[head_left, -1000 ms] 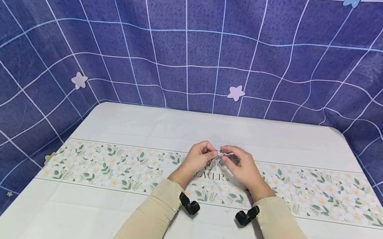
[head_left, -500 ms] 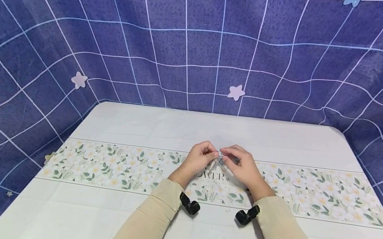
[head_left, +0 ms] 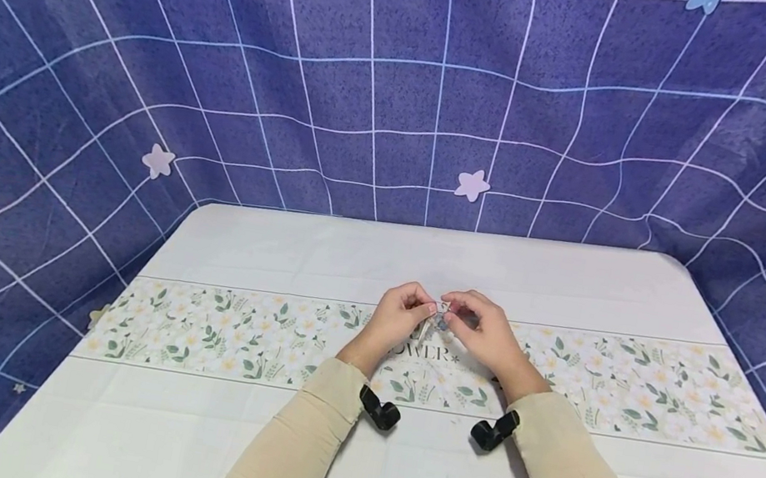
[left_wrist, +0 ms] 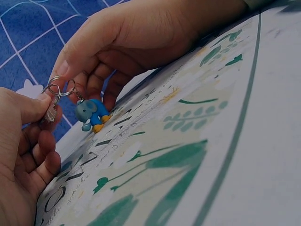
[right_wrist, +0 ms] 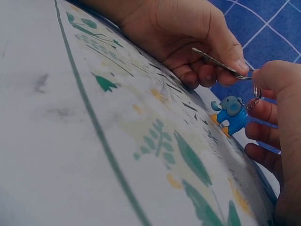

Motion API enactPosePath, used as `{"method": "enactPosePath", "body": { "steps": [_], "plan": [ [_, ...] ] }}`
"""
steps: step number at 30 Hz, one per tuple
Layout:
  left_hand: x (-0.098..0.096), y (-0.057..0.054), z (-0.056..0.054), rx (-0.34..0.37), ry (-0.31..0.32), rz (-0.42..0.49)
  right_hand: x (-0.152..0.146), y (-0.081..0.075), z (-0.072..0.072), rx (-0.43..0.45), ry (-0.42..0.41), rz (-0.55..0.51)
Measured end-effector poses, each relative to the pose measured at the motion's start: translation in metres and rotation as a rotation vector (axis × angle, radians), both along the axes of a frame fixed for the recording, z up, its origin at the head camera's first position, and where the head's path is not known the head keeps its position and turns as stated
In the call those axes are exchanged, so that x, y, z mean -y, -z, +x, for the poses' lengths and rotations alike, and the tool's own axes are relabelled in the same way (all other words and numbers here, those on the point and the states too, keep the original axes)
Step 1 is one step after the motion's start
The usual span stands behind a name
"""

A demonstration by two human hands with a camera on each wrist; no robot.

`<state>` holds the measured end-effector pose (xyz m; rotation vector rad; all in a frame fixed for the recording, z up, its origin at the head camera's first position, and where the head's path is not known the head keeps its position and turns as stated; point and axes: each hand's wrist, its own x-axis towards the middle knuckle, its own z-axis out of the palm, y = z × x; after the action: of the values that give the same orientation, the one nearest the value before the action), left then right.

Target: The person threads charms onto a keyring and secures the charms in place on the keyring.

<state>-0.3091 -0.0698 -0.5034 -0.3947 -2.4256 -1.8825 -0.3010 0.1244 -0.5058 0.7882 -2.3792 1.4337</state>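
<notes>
In the head view my left hand (head_left: 397, 315) and right hand (head_left: 483, 334) meet closely above the middle of the table. The left thumb and finger pinch a key (right_wrist: 211, 61), whose blade points out away from the rings. Between the two hands are metal key rings (left_wrist: 55, 87), which my right thumb and fingertips pinch from the other side. From a short chain hangs a small blue-and-grey elephant charm (left_wrist: 89, 112) with yellow feet, beside the right fingers. Whether the key is threaded fully on the ring is hidden by the fingertips.
A white tablecloth (head_left: 184, 426) with a printed floral band (head_left: 246, 330) covers the table. Behind and to the sides hangs a blue curtain (head_left: 391, 97) with grid lines and stars. Each sleeve carries a black wrist mount (head_left: 379, 409).
Both hands stay almost in place. The rings between the fingertips have shifted slightly, and the elephant charm shows a little more clearly below them.
</notes>
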Motion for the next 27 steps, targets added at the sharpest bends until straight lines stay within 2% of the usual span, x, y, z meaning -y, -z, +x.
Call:
{"method": "enactPosePath", "body": {
  "steps": [18,27],
  "plan": [
    [-0.0008,-0.0028,0.0006,-0.008,0.009,0.000,-0.0002,0.0007,-0.0003,0.043,-0.006,-0.021],
    [-0.0008,-0.0009,-0.0005,-0.010,0.009,0.017,0.0004,0.0015,-0.0003,0.070,-0.047,-0.059]
  ]
}}
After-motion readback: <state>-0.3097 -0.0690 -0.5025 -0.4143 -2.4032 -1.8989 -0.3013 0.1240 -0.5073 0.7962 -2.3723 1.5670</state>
